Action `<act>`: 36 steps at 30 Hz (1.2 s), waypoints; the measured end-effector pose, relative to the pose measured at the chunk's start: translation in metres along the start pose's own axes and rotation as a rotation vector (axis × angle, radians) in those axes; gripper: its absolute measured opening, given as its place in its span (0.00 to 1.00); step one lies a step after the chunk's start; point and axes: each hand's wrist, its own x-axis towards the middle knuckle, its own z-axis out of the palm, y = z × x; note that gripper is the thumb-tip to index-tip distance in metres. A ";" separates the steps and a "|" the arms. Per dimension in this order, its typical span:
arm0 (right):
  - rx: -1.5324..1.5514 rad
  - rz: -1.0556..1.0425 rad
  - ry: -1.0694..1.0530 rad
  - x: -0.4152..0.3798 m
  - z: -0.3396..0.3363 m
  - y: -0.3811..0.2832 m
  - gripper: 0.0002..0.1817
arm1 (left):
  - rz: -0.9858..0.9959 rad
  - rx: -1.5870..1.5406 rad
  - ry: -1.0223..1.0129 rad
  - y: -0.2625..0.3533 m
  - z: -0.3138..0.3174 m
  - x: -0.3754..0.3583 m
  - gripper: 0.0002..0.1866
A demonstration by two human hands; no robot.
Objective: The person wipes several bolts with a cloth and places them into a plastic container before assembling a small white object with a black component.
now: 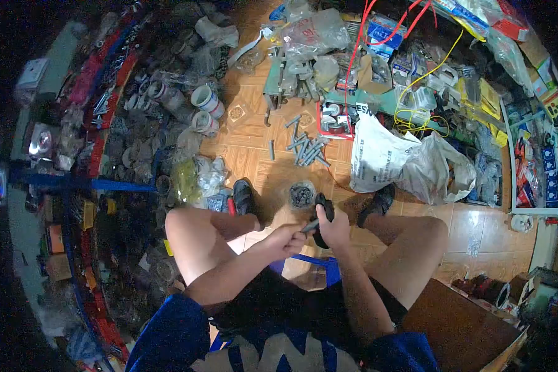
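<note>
Between my knees, my left hand (285, 241) is closed around one end of a grey rod-like metal piece (310, 227), probably a bolt. Close beside it, my right hand (335, 230) grips a black tool (325, 208) whose exact kind I cannot make out. The metal piece meets the tool at the right hand, and the fingers partly hide the contact. Just beyond the hands, a round tub (293, 204) holds many small dark metal parts. Farther ahead on the floor lies a loose pile of grey bolt-like pieces (305, 150).
A white woven sack (378, 155) slumps on the right. Bags and boxes cover a low green bench (384, 100), with a yellow cord (409, 118) trailing there. White buckets (206, 101) and crowded shelving line the left. A brown board (459, 325) lies behind my right leg.
</note>
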 end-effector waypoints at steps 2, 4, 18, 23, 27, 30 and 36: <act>0.046 -0.044 0.008 0.011 0.009 0.017 0.21 | 0.005 0.061 0.094 0.003 0.006 0.005 0.15; 0.186 0.010 -0.015 0.019 0.013 0.019 0.21 | 0.319 0.571 0.141 0.016 0.009 0.012 0.14; 1.675 0.445 -0.486 0.072 0.043 0.094 0.28 | 0.282 1.399 0.982 0.168 -0.196 0.247 0.16; 1.132 0.788 -0.143 0.068 0.051 0.071 0.22 | 0.229 1.094 0.921 0.168 -0.240 0.334 0.17; 1.011 0.794 -0.034 0.073 0.052 0.062 0.21 | 0.469 1.301 1.000 0.180 -0.164 0.301 0.13; 1.032 0.719 -0.055 0.070 0.054 0.064 0.21 | 0.596 1.454 0.861 0.158 -0.141 0.262 0.11; 0.911 0.785 -0.001 0.065 0.056 0.051 0.22 | 0.657 2.028 0.244 0.055 -0.188 0.228 0.08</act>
